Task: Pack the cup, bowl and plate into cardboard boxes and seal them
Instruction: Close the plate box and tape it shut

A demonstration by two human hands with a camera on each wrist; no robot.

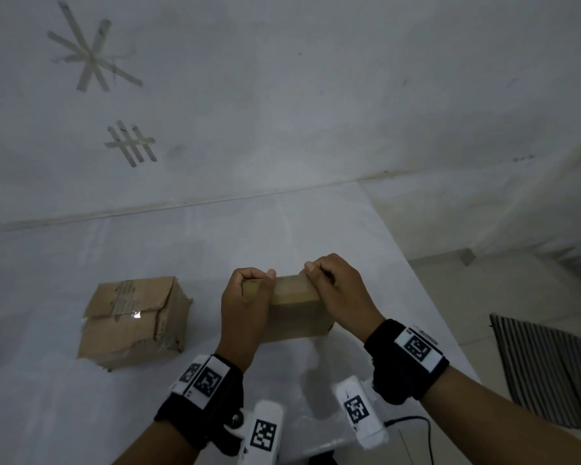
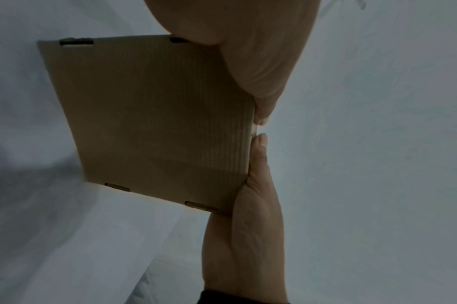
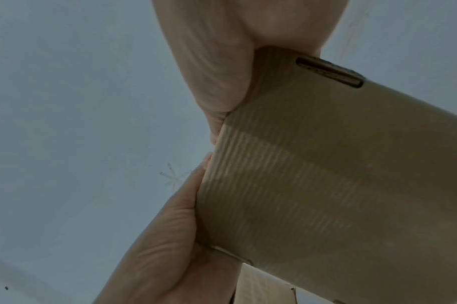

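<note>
While both hands curl over its top edge, the left hand (image 1: pixel 245 297) and right hand (image 1: pixel 336 290) grip the small box (image 1: pixel 296 313); a taped box (image 1: pixel 135 320) sits left of the grip on the surface (image 1: pixel 64 414).

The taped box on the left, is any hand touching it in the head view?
No, the taped box sits alone on the table while the left hand and right hand both grip the plain box.

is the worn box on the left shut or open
Shut: the worn box has its top flaps folded down with clear tape across the seam.
</note>
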